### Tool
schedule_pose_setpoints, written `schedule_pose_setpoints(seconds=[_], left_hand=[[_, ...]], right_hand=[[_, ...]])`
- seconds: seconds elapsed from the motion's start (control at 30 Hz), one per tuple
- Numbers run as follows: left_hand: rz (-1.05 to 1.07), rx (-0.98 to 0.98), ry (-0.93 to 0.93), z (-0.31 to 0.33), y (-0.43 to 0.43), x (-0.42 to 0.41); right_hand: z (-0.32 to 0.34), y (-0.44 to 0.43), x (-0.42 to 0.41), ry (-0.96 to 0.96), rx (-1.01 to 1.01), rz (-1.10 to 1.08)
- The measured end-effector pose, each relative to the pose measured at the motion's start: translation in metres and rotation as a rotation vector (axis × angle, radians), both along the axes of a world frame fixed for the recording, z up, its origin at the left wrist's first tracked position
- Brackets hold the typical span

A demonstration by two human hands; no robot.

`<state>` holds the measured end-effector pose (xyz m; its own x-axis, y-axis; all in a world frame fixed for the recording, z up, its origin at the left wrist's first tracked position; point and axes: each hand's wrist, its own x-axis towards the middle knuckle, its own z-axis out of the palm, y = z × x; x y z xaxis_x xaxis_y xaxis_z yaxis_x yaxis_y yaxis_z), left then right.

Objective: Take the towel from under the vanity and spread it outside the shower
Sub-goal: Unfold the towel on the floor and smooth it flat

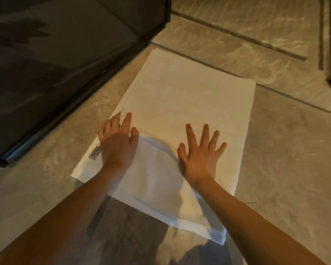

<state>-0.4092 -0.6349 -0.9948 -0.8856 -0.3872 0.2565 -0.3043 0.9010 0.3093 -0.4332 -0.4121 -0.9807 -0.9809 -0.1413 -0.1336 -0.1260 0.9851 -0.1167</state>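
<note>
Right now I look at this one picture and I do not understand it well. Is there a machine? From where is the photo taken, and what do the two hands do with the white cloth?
There is no machine here. A person wears a camera on the head, so you look down along both bare arms, as that person does. On the tiled floor lies a white towel, spread almost flat beside the dark glass shower wall. The right hand lies flat on the towel with its fingers spread, pressing it down. The left hand is at the towel's left edge. A small fold of cloth shows between its fingers, so it seems to pinch the towel there. A small label sits on that same edge.
</note>
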Motion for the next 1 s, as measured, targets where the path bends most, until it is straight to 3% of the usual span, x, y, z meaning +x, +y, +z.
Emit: schedule_pose_setpoints(seconds=[0.3,0.4,0.53,0.67,0.77,0.87,1.0], left_hand=[[0.007,0.028,0.096,0.002,0.003,0.002],[0.037,0.05,0.074,0.0,0.002,0.002],[0.029,0.099,0.094,0.003,0.002,0.003],[0.006,0.182,0.187,0.007,0.005,0.005],[-0.032,0.165,0.287,0.01,0.007,0.009],[-0.057,0.185,0.327,0.014,0.009,0.011],[-0.01,0.192,0.313,0.016,0.009,0.011]], right_hand=[[0.004,-0.003,0.0,-0.051,-0.011,-0.006],[0.022,-0.017,-0.016,-0.059,-0.109,-0.025],[0.049,-0.075,-0.06,0.057,-0.251,0.329],[0.066,-0.143,-0.101,-0.165,-0.332,0.513],[0.072,-0.17,-0.122,-0.367,-0.185,0.578],[0.078,-0.177,-0.129,-0.353,-0.11,0.506],[0.079,-0.164,-0.132,-0.449,-0.233,0.35]])
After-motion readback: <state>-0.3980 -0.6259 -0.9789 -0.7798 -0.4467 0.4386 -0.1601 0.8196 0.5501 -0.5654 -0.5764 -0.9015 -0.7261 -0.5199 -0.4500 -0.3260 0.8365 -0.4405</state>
